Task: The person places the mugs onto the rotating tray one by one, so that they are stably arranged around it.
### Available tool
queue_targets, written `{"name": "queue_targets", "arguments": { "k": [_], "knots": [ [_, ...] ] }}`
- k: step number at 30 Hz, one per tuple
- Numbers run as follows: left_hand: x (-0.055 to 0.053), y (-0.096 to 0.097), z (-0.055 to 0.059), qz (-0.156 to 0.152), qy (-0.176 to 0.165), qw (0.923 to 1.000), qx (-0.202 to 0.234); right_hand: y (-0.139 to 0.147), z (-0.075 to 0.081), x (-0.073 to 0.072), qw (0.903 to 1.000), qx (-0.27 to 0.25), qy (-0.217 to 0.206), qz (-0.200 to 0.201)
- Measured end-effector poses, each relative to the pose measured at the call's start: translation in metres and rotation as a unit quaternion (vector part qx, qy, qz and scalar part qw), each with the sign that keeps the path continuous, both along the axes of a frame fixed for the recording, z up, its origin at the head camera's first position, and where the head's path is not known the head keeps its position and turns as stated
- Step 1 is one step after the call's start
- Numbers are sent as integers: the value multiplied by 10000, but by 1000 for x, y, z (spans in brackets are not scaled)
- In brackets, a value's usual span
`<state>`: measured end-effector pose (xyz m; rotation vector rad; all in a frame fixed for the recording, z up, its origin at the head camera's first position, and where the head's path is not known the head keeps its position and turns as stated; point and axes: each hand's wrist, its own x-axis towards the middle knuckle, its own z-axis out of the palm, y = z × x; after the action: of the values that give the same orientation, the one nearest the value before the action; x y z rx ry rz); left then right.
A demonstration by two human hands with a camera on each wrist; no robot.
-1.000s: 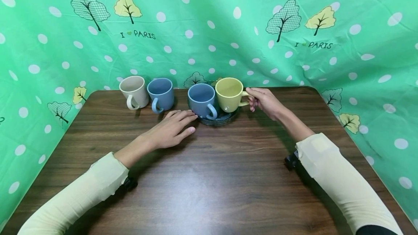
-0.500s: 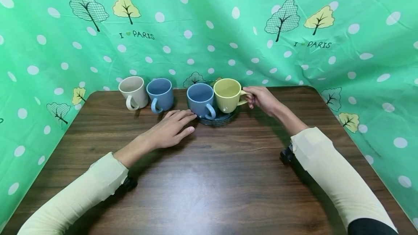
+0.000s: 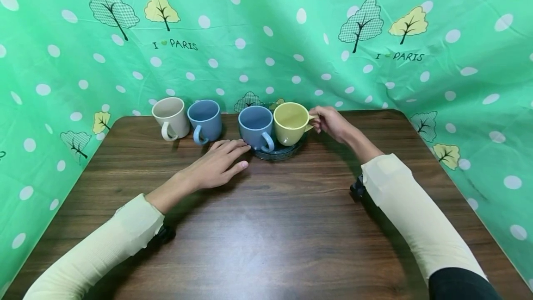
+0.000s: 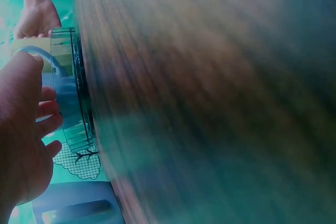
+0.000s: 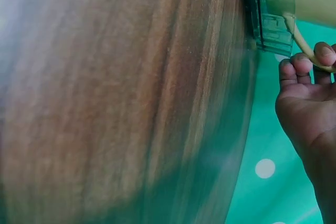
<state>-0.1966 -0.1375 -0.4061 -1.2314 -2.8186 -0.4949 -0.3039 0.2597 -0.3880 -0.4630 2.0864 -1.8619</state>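
My right hand (image 3: 333,124) pinches the handle of a yellow mug (image 3: 289,125), which stands upright over the right part of a round, clear glass dish (image 3: 278,155). Beside it, close on the left, a blue mug (image 3: 253,124) sits in the same dish, its handle towards the front right. My left hand (image 3: 218,165) lies with fingers extended, fingertips at the dish's left edge. In the left wrist view, the fingers reach the glass wall (image 4: 79,137) beneath the blue mug's handle (image 4: 44,55). The right wrist view shows fingers curled at the yellow handle (image 5: 301,40).
A white mug (image 3: 172,119) and a second blue mug (image 3: 206,121) stand at the back left of the wooden table (image 3: 283,226), left of the dish. A green patterned cloth (image 3: 266,36) hangs right behind the table's back edge.
The yellow mug has shifted slightly forward, and its handle has turned a little. My right forearm has swung left. The left hand has stayed at the dish.
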Motion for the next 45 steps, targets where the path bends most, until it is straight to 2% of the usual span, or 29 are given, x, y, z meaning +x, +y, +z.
{"name": "queue_targets", "arguments": {
  "k": [12,20,27,31,37,41,45],
  "knots": [
    [0,0,-1,26,-82,10000,35,-2,-7,-14,9998,-100,-121,117],
    [-1,1,0,-23,5,10000,54,-2,-6,-15,9994,-129,-311,60],
    [-1,0,-1,-11,57,10000,65,-4,0,-14,9992,23,-268,311],
    [-2,-1,0,42,11,10000,63,-5,4,-13,9986,304,-245,362],
    [-1,-3,0,82,-60,9999,102,-1,12,-7,9945,996,147,298],
    [-1,-4,1,35,-139,9999,81,6,17,3,9902,1233,657,90],
    [-2,-5,1,18,-95,9999,46,10,20,12,9812,1476,1235,161]
  ]
}}
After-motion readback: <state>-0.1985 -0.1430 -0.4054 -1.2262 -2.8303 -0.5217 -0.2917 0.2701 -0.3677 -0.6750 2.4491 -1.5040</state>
